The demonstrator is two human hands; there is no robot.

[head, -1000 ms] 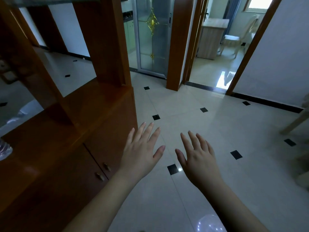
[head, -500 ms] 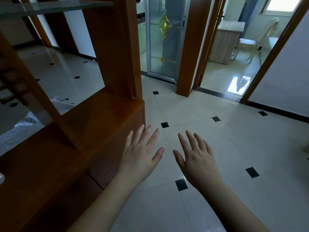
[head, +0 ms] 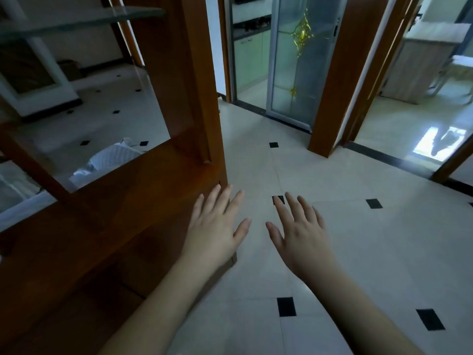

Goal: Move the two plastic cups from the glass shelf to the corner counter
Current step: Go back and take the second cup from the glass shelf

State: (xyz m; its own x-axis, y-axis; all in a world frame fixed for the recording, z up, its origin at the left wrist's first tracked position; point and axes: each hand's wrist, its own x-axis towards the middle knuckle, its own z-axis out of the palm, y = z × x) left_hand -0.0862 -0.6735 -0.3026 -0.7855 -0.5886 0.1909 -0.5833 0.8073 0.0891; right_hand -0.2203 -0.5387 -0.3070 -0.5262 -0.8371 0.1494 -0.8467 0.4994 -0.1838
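Note:
My left hand (head: 217, 229) and my right hand (head: 299, 231) are held out side by side, palms down, fingers spread, holding nothing. The left hand hovers over the right end of the brown wooden counter (head: 107, 216) of a room divider. A glass shelf (head: 76, 21) spans the divider at the upper left, seen edge-on and blurred. No plastic cups are in view.
A thick wooden post (head: 194, 80) rises from the counter's right end. The tiled floor (head: 358, 239) stretches right and ahead. A frosted glass sliding door (head: 302, 65) and a wooden door frame (head: 337, 73) stand beyond. A white plastic chair (head: 112, 157) shows behind the divider.
The view has tilted up and swung left, bringing the glass shelf and more of the room behind the divider into view. Both hands stayed open and spread, side by side.

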